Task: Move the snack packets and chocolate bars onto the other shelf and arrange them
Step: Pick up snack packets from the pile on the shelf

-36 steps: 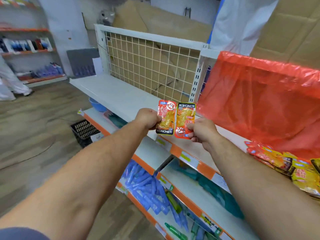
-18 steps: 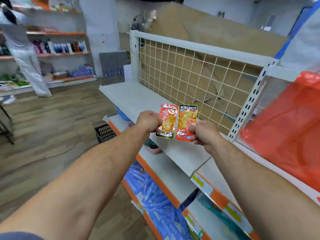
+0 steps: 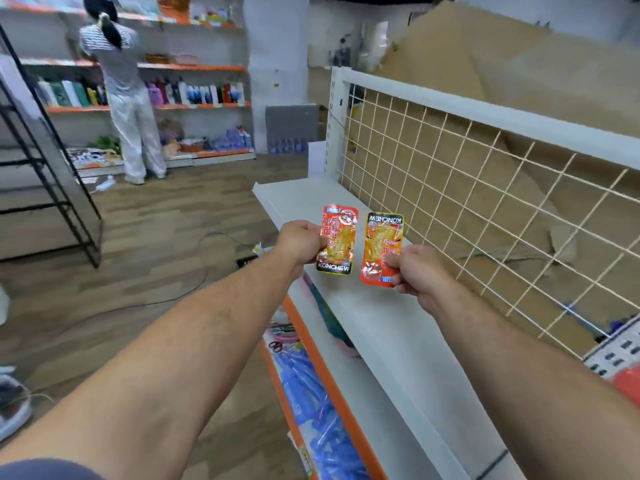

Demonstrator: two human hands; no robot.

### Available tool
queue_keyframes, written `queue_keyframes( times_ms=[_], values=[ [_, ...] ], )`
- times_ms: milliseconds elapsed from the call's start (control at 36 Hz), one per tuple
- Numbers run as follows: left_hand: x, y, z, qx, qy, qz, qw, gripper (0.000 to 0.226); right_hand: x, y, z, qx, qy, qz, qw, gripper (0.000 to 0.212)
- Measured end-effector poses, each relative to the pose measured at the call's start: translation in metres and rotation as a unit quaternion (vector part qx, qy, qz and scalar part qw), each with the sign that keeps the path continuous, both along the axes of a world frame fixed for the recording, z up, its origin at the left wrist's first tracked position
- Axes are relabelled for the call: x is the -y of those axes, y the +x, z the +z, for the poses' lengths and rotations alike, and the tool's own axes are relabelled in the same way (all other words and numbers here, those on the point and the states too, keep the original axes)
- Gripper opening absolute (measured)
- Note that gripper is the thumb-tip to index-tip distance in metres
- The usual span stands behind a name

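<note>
Left hand [image 3: 303,242] gripped one snack packet, called the left packet [image 3: 337,244], by its left edge, with fingers curled. Right hand [image 3: 417,271] pinched the right packet [image 3: 381,249] at its lower right corner, thumb lying on the printed face. Both packets were held up between the two hands, side by side with a narrow gap and not touching.

Left packet: flat glossy film, rectangular with rounded corners. Orange-red print with a round emblem at the top and a clear window showing yellow-brown contents. A black band at the bottom read KONCHEW, right way up.

Right packet: same design and shape, held inverted, with the KONCHEW band at the top reading upside down and the emblem at the bottom.

Under and beyond the hands ran a white shelf [image 3: 398,341], smooth painted metal with a bare, matt surface. Past the right hand stood a wire grid panel [image 3: 485,209] of pale square mesh in a white frame, with creased brown cardboard [image 3: 519,81] behind it. Below the left forearm, an orange-edged lower shelf [image 3: 304,344] carried blue plastic-wrapped goods [image 3: 311,393].

Left of the left hand lay wood-pattern flooring [image 3: 156,237]. Farther off, a black metal rack [image 3: 45,150] and a person in a striped top [image 3: 128,98] faced wall shelving.
</note>
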State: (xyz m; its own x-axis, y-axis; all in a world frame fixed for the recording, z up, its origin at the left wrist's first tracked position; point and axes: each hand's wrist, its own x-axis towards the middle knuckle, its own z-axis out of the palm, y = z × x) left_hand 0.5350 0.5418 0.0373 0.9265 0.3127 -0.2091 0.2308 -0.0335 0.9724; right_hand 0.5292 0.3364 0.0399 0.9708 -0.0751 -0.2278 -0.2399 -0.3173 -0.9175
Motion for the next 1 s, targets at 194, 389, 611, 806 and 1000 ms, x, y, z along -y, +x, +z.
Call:
queue_keyframes(
  times_ms=[194,389,611,806,1000],
  values=[
    [-0.057,0.055,-0.011,0.006,-0.009,0.003,1.0,0.02,-0.059,0.058,-0.005,0.0,-0.017,0.007,1.0,0.012],
    [-0.127,0.122,-0.013,0.014,-0.027,-0.021,0.999,0.022,-0.133,0.11,-0.002,0.014,-0.012,-0.014,1.0,0.02],
    [-0.203,0.192,-0.017,0.013,-0.033,-0.043,0.998,0.02,-0.208,0.168,0.0,0.008,0.003,-0.042,0.999,0.019],
    [-0.233,0.246,-0.025,0.008,-0.028,-0.046,0.998,0.023,-0.238,0.216,-0.003,0.011,0.014,-0.054,0.998,0.02],
    [-0.234,0.316,-0.029,-0.01,0.006,-0.077,0.997,0.021,-0.24,0.282,-0.017,-0.002,0.02,-0.068,0.997,0.018]
  ],
)
